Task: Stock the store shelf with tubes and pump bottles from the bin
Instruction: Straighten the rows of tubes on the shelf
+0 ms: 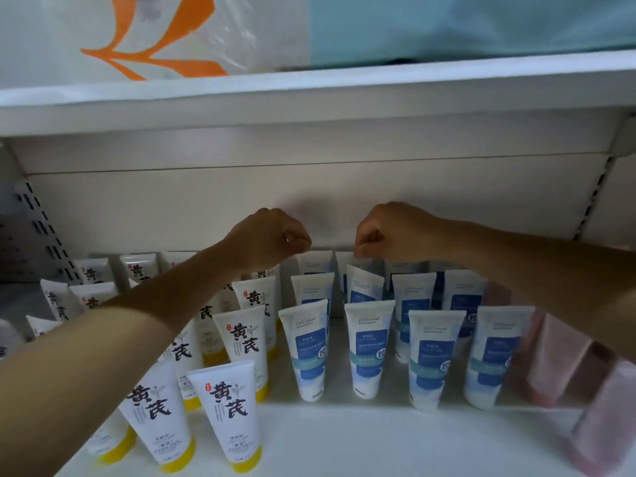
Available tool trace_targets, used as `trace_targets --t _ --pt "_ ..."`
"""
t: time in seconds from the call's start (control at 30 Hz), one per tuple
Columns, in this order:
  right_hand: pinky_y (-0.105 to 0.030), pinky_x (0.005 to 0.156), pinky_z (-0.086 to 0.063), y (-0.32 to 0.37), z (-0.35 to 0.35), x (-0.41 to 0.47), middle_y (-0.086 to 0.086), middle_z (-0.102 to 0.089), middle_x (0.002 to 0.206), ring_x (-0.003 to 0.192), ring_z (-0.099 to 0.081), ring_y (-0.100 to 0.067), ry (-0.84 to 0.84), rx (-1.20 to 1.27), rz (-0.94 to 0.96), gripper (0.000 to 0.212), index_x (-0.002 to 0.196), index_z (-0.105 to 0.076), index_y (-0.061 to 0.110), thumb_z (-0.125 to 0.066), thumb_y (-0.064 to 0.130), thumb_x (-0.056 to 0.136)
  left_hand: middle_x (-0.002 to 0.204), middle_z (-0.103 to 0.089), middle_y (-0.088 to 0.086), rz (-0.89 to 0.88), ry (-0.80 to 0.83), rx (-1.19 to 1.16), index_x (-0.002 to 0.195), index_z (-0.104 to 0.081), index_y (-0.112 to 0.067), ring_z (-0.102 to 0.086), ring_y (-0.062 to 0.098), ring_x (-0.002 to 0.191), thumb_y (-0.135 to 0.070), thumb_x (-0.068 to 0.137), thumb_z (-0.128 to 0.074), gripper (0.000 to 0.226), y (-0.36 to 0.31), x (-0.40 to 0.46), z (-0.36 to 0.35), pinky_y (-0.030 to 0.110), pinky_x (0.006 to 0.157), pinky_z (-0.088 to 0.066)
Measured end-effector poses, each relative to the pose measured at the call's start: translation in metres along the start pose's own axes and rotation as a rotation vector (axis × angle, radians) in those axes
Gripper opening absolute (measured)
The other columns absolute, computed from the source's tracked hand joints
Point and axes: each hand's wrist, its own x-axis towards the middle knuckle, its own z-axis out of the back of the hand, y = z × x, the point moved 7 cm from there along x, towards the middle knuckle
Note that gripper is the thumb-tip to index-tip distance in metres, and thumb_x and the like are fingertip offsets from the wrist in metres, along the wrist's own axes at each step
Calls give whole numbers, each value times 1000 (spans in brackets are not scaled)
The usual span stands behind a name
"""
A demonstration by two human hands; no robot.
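Both my hands reach to the back of the white shelf [344,438]. My left hand [272,239] has its fingers curled and pinches the top edge of a blue-and-white tube [316,261] in the back row. My right hand [389,228], also curled, pinches the top of the neighbouring back-row blue-and-white tube [346,266]. In front of them stand rows of the same blue tubes [304,349], cap down. White tubes with yellow caps [229,414] fill the left part, under my left forearm. Pink tubes [557,359] stand at the right, blurred. No bin or pump bottle is in view.
The upper shelf's edge [309,98] hangs close above, carrying plastic-wrapped goods [155,36]. Slotted uprights [38,222] flank the bay on both sides. A strip of bare shelf lies along the front, before the blue tubes.
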Motion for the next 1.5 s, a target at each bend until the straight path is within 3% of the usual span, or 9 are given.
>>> trace_targets --t 0.17,0.33,0.57,1.1,1.23,1.33,1.5 --pt "-20 65 -42 3 -18 -7 16 -65 69 63 -62 -3 142 -71 -18 29 86 -72 23 -63 51 87 96 -75 -6 68 173 -112 99 -77 -19 -67 5 86 -30 85 -72 19 -5 -15 -14 26 86 -52" --pt "-23 68 -39 5 -29 -6 11 -65 71 64 -60 -6 196 -165 -11 21 83 -70 21 -68 42 85 98 -74 -10 101 240 1 103 -76 -25 -65 7 88 -36 85 -71 22 -1 -19 -27 36 90 -52" --pt "-17 63 -38 8 -27 -6 12 -64 76 69 -61 -4 155 -79 1 17 92 -73 18 -70 34 86 100 -74 -7 95 190 61 105 -76 -22 -66 8 87 -32 88 -67 21 -9 -20 -25 37 89 -52" --pt "-26 75 -52 8 -28 -7 8 -69 82 69 -63 -7 152 -122 -4 21 99 -73 16 -65 34 90 98 -73 -12 145 206 91 101 -76 -26 -65 5 86 -35 88 -66 18 -8 -17 -27 36 92 -51" --pt "-25 72 -50 7 -28 -8 6 -72 84 69 -63 -8 155 -137 -2 22 99 -72 17 -63 36 91 95 -73 -11 153 227 87 100 -75 -26 -64 6 86 -37 87 -67 18 -7 -18 -29 36 91 -51" --pt "-20 64 -41 6 -27 -9 7 -69 78 65 -62 -7 158 -135 -5 24 95 -72 17 -63 39 91 95 -72 -12 149 231 80 99 -74 -27 -64 6 87 -38 87 -68 18 -8 -18 -28 36 92 -50" --pt "-27 80 -49 6 -20 -15 13 -67 88 75 -62 -5 143 -118 0 25 100 -69 22 -60 43 91 106 -70 -9 122 127 33 108 -70 -26 -63 6 89 -40 87 -67 25 -12 -23 -16 30 88 -48"
